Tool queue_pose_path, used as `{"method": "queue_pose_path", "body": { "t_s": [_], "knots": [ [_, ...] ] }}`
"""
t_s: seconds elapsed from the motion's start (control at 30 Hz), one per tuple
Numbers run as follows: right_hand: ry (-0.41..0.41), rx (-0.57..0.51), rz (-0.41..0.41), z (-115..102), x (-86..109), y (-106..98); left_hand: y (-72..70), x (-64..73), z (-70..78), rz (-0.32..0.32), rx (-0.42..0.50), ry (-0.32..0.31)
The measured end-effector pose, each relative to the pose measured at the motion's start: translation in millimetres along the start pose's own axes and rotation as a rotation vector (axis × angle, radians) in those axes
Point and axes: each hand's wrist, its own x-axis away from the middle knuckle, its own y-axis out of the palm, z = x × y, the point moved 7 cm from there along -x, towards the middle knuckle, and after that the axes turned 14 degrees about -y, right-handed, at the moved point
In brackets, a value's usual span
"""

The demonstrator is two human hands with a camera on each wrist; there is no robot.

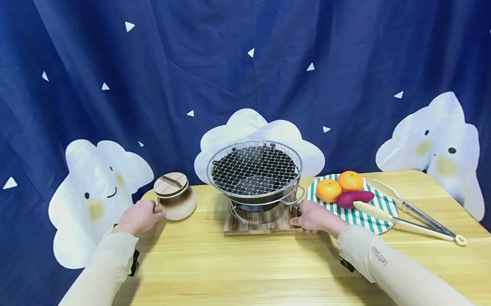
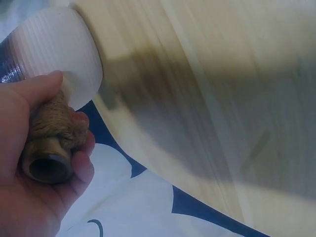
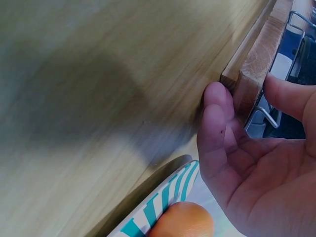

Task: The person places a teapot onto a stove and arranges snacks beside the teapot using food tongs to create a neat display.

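Note:
My left hand (image 1: 139,217) grips the twine-wrapped handle (image 2: 52,123) of a brown-and-cream ceramic pot (image 1: 180,204) at the table's back left. A wooden lid (image 1: 171,183) covers the pot. In the middle, a round grill (image 1: 254,170) with a wire mesh top stands in a wire frame on a square wooden board (image 1: 259,222). My right hand (image 1: 316,216) pinches the board's right front corner, thumb on top and fingers at its edge, as the right wrist view shows. The wire frame's loop sits close above that thumb.
Right of the grill lies a green-and-white striped plate (image 1: 378,227) with two oranges (image 1: 328,190) and a purple sweet potato (image 1: 353,199). Tongs (image 1: 427,227) rest across its right rim onto the table (image 1: 207,287). A blue curtain (image 1: 233,61) hangs behind.

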Motion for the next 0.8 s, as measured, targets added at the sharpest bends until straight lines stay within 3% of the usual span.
{"method": "queue_pose_path", "body": {
  "t_s": [0.33,0.8],
  "knots": [
    [0.013,0.014,-0.007,-0.7,-0.8,1.2,4.0,-1.8,-7.9,-0.005,0.003,0.001],
    [0.016,0.019,-0.003,2.4,-0.2,0.6,3.9,-1.7,-2.0,-0.014,0.012,-0.018]
  ]
}}
